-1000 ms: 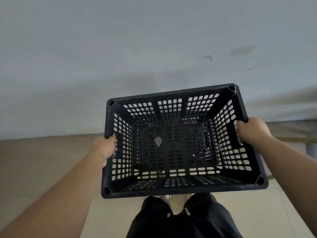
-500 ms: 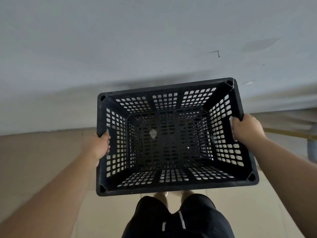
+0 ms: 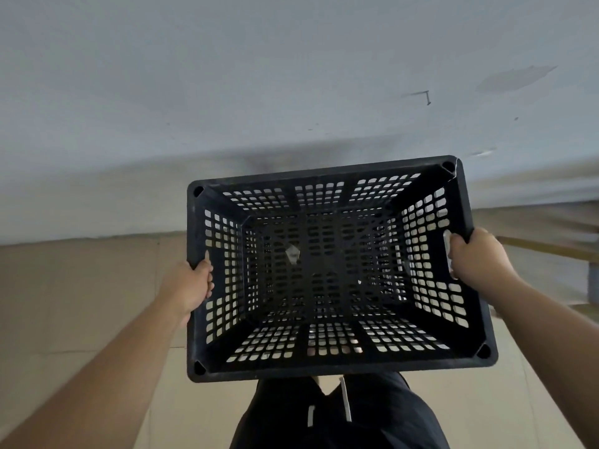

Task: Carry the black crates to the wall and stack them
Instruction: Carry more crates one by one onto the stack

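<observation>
Black perforated crate [image 3: 327, 372] — tan floor [image 3: 74, 286]

We see dim, even light; a soft shadow [image 3: 275, 160] smudges the wall [image 3: 194, 76] at twelve o'clock above the crate [image 3: 324, 175], blur streaks three o'clock, and edges bow.

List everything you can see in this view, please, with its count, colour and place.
crate: one, black, perforated, centre, carried in mid-air with its open top toward the camera
pale patch: one, whitish, on the crate's bottom; scrap or hole, cannot tell
wall: one, pale grey, ahead, upper half
L-shaped mark: one, dark, on the wall, upper right
floor: one, beige, below the wall
garment: one, black with white drawstrings, bottom centre
left hand: one, grips the crate's left rim
right hand: one, grips the crate's right rim
</observation>
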Available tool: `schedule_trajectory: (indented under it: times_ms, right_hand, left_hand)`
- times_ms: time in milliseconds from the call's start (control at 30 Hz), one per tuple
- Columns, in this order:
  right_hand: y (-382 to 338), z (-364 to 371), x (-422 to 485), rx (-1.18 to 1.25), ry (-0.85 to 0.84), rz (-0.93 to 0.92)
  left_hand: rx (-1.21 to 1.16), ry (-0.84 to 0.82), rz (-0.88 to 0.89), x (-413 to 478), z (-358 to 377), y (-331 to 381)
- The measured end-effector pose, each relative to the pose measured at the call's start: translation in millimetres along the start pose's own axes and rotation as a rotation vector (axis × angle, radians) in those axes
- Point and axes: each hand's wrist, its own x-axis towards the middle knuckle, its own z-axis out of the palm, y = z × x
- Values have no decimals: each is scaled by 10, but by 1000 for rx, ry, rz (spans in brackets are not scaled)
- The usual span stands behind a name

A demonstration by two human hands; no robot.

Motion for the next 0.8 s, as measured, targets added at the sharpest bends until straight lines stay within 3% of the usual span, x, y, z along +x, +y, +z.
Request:
schedule_trajectory:
  times_ms: [300, 533, 700, 800]
  right_hand:
    - [-60, 100, -120, -19, 143, -7]
    - [-92, 127, -199, -26, 189, -4]
    - [-108, 63, -226, -47, 122, 22]
    - [-121, -17, -275, -122, 29, 46]
  left_hand:
    - [-34, 167, 20, 79, 99, -127]
    - [-42, 172, 26, 95, 98, -136]
    - [-35, 136, 19, 55, 76, -124]
    - [154, 126, 42, -63, 24, -23]
